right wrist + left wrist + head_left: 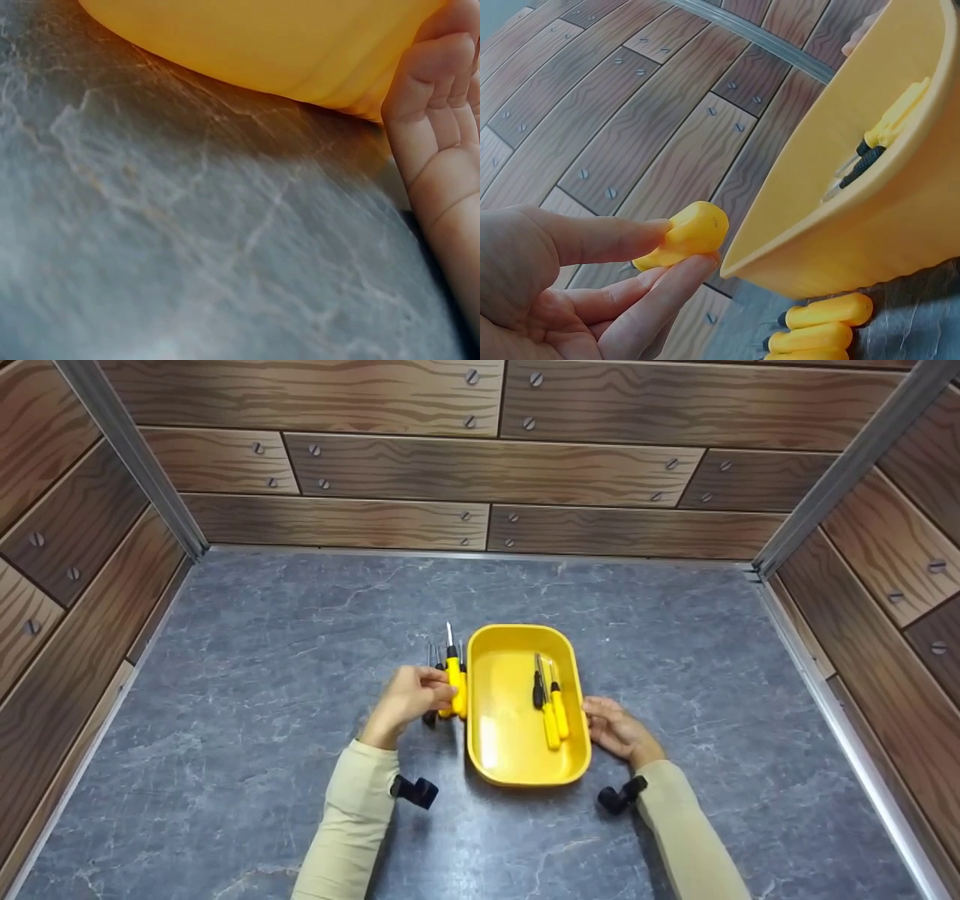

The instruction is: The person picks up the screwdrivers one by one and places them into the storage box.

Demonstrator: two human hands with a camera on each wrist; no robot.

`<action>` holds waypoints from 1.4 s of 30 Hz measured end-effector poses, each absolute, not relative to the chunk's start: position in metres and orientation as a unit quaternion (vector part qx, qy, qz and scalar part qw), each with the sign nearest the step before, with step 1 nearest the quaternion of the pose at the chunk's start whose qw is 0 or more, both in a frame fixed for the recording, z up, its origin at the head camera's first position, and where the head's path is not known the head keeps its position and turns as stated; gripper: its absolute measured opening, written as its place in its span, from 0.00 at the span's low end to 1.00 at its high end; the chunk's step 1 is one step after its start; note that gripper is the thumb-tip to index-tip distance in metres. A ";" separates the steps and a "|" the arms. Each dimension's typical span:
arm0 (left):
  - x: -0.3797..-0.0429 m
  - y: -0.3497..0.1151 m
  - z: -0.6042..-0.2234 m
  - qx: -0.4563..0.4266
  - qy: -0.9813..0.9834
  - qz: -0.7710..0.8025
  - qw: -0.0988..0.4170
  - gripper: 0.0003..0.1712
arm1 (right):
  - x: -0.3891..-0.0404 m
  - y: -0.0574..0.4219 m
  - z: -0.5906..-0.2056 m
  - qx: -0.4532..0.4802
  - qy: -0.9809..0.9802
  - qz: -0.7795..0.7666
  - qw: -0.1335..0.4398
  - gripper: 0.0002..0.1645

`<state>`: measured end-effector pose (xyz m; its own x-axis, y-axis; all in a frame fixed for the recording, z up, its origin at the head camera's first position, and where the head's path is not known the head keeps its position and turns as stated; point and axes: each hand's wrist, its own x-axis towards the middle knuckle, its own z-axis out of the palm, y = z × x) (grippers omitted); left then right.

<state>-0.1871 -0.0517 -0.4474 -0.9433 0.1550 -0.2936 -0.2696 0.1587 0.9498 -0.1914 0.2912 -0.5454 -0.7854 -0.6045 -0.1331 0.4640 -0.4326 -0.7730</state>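
Observation:
Between thumb and fingers, my left hand pinches a yellow-handled screwdriver, its tip pointing away from me. In the left wrist view the butt of that yellow handle shows above the table, left of the bin. Right beside this hand stands a yellow plastic bin. Inside lie two yellow screwdrivers and a black-handled one, toward the right wall. My right hand rests its fingers against the bin's outer right side; in the right wrist view they look relaxed, though the fingertips are partly cut off.
More screwdrivers, with yellow handles and black ones, lie on the table just left of the bin, partly behind the left hand. The grey marbled table is bordered by wood-patterned walls and metal rails.

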 end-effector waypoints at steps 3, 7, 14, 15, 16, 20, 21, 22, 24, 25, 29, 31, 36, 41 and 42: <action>-0.188 -0.049 -0.447 -0.036 0.742 0.649 0.163 0.15 | -0.192 0.292 -0.546 -0.087 0.430 -0.841 0.318 0.30; -0.188 -0.045 -0.448 -0.035 0.744 0.648 0.160 0.15 | -0.193 0.293 -0.547 -0.096 0.428 -0.838 0.326 0.30; -0.188 -0.039 -0.448 -0.031 0.753 0.638 0.161 0.15 | -0.193 0.295 -0.547 -0.092 0.421 -0.839 0.331 0.28; -0.188 -0.039 -0.448 -0.030 0.754 0.637 0.160 0.15 | -0.193 0.295 -0.547 -0.089 0.423 -0.839 0.330 0.27; -0.188 -0.038 -0.448 -0.028 0.754 0.636 0.161 0.15 | -0.193 0.295 -0.547 -0.087 0.425 -0.839 0.329 0.27; -0.188 -0.036 -0.446 -0.025 0.763 0.625 0.163 0.16 | -0.192 0.295 -0.546 -0.081 0.429 -0.838 0.327 0.27; -0.189 -0.036 -0.446 -0.026 0.764 0.623 0.165 0.16 | -0.192 0.295 -0.545 -0.080 0.429 -0.838 0.326 0.27; -0.189 -0.036 -0.446 -0.025 0.765 0.622 0.165 0.16 | -0.192 0.295 -0.545 -0.079 0.429 -0.839 0.326 0.27; -0.189 -0.035 -0.446 -0.024 0.765 0.622 0.167 0.16 | -0.192 0.295 -0.545 -0.079 0.430 -0.839 0.325 0.27; -0.189 -0.035 -0.446 -0.023 0.763 0.623 0.167 0.16 | -0.192 0.294 -0.544 -0.078 0.430 -0.839 0.325 0.27; -0.189 -0.036 -0.447 -0.018 0.759 0.628 0.169 0.16 | -0.193 0.294 -0.545 -0.080 0.431 -0.838 0.326 0.27; -0.189 -0.036 -0.447 -0.014 0.760 0.627 0.170 0.16 | -0.193 0.293 -0.545 -0.081 0.431 -0.837 0.327 0.27; -0.189 -0.033 -0.446 -0.011 0.762 0.624 0.172 0.16 | -0.194 0.293 -0.546 -0.087 0.425 -0.838 0.329 0.27; -0.189 -0.028 -0.445 -0.004 0.766 0.620 0.172 0.15 | -0.194 0.292 -0.546 -0.095 0.416 -0.839 0.337 0.29; -0.189 -0.027 -0.445 -0.001 0.769 0.616 0.171 0.15 | -0.194 0.292 -0.547 -0.095 0.415 -0.840 0.337 0.29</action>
